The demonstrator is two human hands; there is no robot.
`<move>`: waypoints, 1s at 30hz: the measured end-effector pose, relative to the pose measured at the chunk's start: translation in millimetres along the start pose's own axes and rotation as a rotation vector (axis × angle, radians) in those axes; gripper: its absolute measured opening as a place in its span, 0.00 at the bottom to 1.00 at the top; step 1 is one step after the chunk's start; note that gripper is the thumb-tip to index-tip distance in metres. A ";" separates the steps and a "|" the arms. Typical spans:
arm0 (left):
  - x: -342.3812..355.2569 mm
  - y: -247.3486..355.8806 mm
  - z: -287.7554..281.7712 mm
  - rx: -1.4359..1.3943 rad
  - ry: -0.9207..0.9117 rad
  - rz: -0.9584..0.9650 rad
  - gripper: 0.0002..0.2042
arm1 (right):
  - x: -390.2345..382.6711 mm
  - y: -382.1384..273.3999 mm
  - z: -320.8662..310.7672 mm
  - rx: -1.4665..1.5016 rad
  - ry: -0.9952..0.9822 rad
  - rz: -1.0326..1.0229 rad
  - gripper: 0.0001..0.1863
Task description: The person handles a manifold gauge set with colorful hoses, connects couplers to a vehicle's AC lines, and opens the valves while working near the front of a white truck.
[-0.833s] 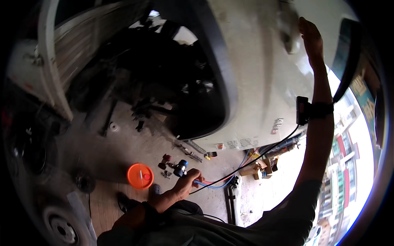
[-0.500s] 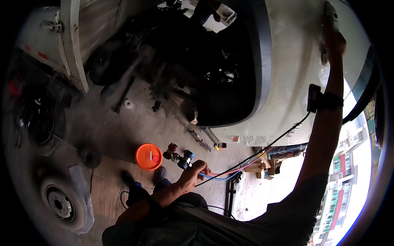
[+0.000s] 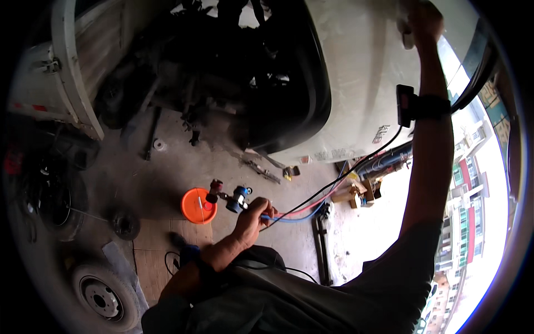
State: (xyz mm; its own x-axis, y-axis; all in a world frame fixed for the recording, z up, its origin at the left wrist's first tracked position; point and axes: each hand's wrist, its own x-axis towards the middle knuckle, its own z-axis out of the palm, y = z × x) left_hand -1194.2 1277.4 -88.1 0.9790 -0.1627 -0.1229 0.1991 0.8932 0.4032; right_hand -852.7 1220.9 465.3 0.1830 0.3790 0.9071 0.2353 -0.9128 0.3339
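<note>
Gripping red and blue hoses [image 3: 292, 220]: one left hand [image 3: 251, 221], fingers closed. Just beside that fist, above the floor: one gauge manifold [image 3: 238, 199], red and blue fittings. One right hand [image 3: 428, 23], raised to the door handle [image 3: 408, 40] of a pale vehicle [image 3: 367, 83]; blurred, finger closure cannot be told. Floor: one orange bucket [image 3: 191, 210]; one spare wheel [image 3: 115, 303], lower left.

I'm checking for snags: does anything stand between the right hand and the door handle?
Nothing visible: the right hand is at the handle, though blur hides whether it grips. The black cable runs lower, from the wrist device.
</note>
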 end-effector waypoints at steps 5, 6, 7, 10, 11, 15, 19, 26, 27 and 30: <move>-9.3 -35.3 -2.4 -0.021 0.036 -0.013 0.12 | -21.4 -21.7 -39.1 0.162 -0.013 0.176 0.40; -11.1 -37.3 -6.2 -0.038 0.041 -0.036 0.12 | -26.4 -24.0 -48.4 0.206 -0.017 0.182 0.41; -12.3 -30.9 -16.3 -0.023 0.064 0.021 0.11 | -39.0 -67.2 -63.4 0.369 0.030 0.254 0.35; -17.5 -35.7 -25.1 -0.049 0.125 -0.001 0.12 | -56.6 -87.4 -84.4 0.497 0.142 0.322 0.30; -14.7 -38.5 -28.3 -0.057 0.105 -0.025 0.11 | -45.3 -48.7 -66.0 0.301 0.133 0.267 0.35; 2.9 -25.5 -31.5 -0.040 0.072 -0.103 0.10 | -35.2 -40.6 -48.7 0.208 0.144 0.218 0.43; 8.8 -8.6 -43.6 0.016 0.016 -0.130 0.12 | -19.3 -57.6 -19.6 0.225 0.094 0.291 0.43; 3.6 67.2 -79.0 -0.014 0.081 -0.220 0.12 | -15.2 -120.9 32.6 0.130 -0.050 0.396 0.40; 3.2 78.5 -81.8 -0.019 0.063 -0.206 0.12 | -16.5 -119.1 49.3 0.112 -0.024 0.348 0.40; -5.7 103.3 -88.5 -0.040 0.045 -0.242 0.11 | -39.1 -172.3 37.6 0.168 -0.138 0.322 0.36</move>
State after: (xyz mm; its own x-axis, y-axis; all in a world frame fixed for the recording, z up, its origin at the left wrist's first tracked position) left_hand -1183.2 1407.7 -126.0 0.8999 -0.3561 -0.2518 0.4248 0.8464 0.3210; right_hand -864.5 1369.1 362.7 0.3971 0.1044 0.9118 0.2959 -0.9550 -0.0196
